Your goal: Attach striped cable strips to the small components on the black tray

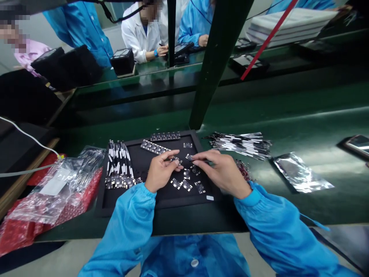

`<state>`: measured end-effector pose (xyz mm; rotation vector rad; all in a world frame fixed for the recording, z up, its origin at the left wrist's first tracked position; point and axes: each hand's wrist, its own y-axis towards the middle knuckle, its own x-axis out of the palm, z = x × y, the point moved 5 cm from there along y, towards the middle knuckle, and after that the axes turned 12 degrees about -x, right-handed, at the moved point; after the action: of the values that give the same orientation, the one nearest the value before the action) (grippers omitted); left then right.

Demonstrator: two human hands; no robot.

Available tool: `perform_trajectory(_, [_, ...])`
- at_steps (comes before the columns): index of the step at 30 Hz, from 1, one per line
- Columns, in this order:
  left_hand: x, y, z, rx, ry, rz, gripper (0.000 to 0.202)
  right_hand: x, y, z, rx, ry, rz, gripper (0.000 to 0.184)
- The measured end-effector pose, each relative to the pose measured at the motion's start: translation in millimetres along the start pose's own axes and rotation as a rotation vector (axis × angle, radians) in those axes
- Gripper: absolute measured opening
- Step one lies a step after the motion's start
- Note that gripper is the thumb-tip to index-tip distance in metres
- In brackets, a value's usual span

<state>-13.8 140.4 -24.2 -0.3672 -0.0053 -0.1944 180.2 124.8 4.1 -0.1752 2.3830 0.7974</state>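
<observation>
My hands sit over a black tray [150,204] with a raised rim. My left hand [161,171] pinches a small circuit board [175,160] between thumb and fingertips. My right hand [221,169] reaches in from the other side, its fingertips beside another small board [188,156]. Whether those fingers grip anything is hidden. Several loose boards [184,181] lie below my hands. Joined strips of boards [154,147] rest near the tray's far edge. A bundle of black-and-white strips [118,159] stands at the tray's left.
Green bench top [288,127] carries a second strip bundle [239,145] and a silver antistatic bag [300,173]. A plastic bag over red packing [54,196] lies at left. A dark post [219,61] rises ahead. Co-workers in coats sit beyond it at another bench.
</observation>
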Motion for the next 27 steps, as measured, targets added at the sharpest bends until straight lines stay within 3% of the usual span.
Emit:
perform_trajectory(7, [-7.1, 3.7, -2.6, 0.024, -0.044, 0.046, 0.016, 12.0, -2.1, 7.5, 0.125, 0.150, 0.016, 0.011])
perform_trajectory(10, [-9.3, 5.5, -4.4, 0.016, -0.061, 0.065, 0.025, 14.4, -2.5, 5.1, 0.136, 0.163, 0.043, 0.009])
perform_trajectory(12, [-7.3, 5.6, -5.7, -0.013, -0.120, 0.042, 0.044, 18.1, -2.6, 1.8, 0.117, 0.149, 0.058, 0.007])
perform_trajectory(14, [-2.9, 4.7, -6.8, -0.047, -0.130, 0.011, 0.050, 22.8, -2.5, -1.5, 0.084, 0.124, 0.065, 0.005])
perform_trajectory(19, [5.7, 1.4, -7.4, -0.056, -0.054, -0.014, 0.023, 28.5, -1.6, -7.2, -0.036, 0.046, 0.115, 0.008])
perform_trajectory(27, [9.1, -0.6, -9.2, -0.047, 0.043, 0.006, 0.021, 29.3, -2.7, -13.5, -0.185, 0.036, 0.146, 0.008])
